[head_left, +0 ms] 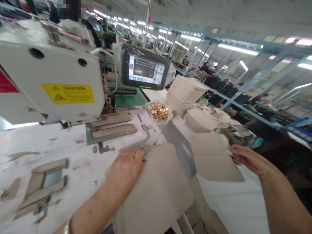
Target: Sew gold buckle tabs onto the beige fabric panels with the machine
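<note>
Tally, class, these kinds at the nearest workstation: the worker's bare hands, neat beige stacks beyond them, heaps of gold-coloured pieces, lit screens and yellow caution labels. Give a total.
Bare hands: 2 (left hand, right hand)
Neat beige stacks: 2 (tall stack, lower stack)
Heap of gold-coloured pieces: 1
Lit screen: 1
Yellow caution label: 1
Total: 7
</note>
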Demonstrator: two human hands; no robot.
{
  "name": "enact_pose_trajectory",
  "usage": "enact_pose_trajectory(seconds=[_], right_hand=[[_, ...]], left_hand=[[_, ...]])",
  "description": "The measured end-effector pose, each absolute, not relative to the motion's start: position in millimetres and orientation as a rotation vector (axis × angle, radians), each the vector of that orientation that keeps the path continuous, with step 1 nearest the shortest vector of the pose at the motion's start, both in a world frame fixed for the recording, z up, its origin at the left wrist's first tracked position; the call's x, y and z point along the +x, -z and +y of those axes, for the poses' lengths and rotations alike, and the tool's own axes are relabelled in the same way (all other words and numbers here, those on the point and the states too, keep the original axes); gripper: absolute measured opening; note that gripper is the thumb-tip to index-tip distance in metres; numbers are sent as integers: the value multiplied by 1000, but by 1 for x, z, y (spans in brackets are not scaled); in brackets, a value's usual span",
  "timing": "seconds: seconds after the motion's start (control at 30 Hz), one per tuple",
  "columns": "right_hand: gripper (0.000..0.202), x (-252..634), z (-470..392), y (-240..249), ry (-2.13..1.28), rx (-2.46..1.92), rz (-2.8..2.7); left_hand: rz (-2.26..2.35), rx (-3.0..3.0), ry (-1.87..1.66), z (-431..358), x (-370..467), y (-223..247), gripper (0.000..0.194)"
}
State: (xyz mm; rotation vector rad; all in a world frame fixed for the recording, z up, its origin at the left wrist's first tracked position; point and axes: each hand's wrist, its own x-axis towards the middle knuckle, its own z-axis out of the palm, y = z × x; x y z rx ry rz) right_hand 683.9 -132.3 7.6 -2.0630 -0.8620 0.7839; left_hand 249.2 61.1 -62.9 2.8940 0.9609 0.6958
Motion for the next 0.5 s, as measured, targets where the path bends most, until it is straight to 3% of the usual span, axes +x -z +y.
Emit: enact_pose_trajectory(seconds=[0.1,0.2,0.33,0.5], right_hand=[[45,699,-155,9,-560,-2497,-924],[57,657,-126,26,-365,-2402,-1038],[55,542,-66,34,-892,-1789,-1307],[43,480,-21,36,-1168,-1649,-1157]], left_hand=[[915,2937,-793,62,249,64,15],[878,2949,-871,62,247,65,18],[935,2864,-925,62,245,67,19],[1048,2750,-919,61,240,69,13]])
